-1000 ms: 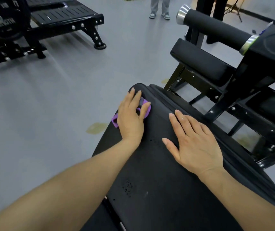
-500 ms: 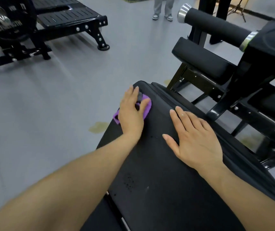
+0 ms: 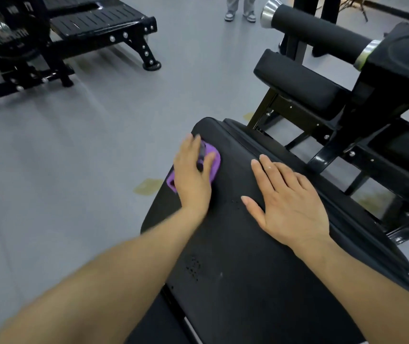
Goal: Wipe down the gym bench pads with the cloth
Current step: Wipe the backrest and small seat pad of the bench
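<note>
A long black bench pad [image 3: 235, 244] runs from the bottom of the head view up to its rounded far end at centre. My left hand [image 3: 192, 177] presses a purple cloth [image 3: 213, 162] flat onto the pad near that far left corner; most of the cloth is hidden under my palm. Flat on the pad to the right lies my right hand [image 3: 287, 204], fingers spread and holding nothing. A second, smaller black pad [image 3: 297, 81] sits higher up behind, with a black roller pad [image 3: 315, 28] above it.
The bench's black steel frame [image 3: 334, 145] fills the right side. Another black machine with a weight plate [image 3: 12, 33] and footplate [image 3: 99, 21] stands on the grey floor at top left. A person's legs and shoes [image 3: 240, 11] are at the top centre.
My left hand has slid the cloth slightly forward and to the right along the pad's far end. My right hand has stayed flat in place.
</note>
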`<action>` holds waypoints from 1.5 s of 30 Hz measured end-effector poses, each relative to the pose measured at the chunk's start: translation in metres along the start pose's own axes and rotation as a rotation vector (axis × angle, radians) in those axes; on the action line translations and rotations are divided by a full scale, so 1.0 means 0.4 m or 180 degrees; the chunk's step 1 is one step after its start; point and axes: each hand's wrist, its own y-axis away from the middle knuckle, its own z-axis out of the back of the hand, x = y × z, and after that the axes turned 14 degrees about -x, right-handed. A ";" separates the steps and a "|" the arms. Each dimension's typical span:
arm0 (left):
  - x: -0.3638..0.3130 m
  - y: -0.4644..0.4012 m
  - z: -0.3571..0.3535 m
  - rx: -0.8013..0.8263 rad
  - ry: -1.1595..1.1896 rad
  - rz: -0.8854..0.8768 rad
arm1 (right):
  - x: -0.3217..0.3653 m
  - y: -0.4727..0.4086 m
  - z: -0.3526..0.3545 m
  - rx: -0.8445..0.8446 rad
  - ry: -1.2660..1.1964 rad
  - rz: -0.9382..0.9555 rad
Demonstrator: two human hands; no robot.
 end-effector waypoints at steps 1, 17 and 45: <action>-0.007 -0.042 -0.012 -0.0085 -0.0026 0.0105 | -0.001 0.000 -0.001 -0.0024 0.0001 0.0014; -0.017 -0.046 -0.029 -0.0266 0.0224 0.0174 | -0.001 -0.001 -0.008 -0.0081 0.0059 0.0069; -0.063 0.140 0.012 0.0687 0.0353 -0.0916 | -0.016 0.063 0.025 0.0062 0.0107 -0.0205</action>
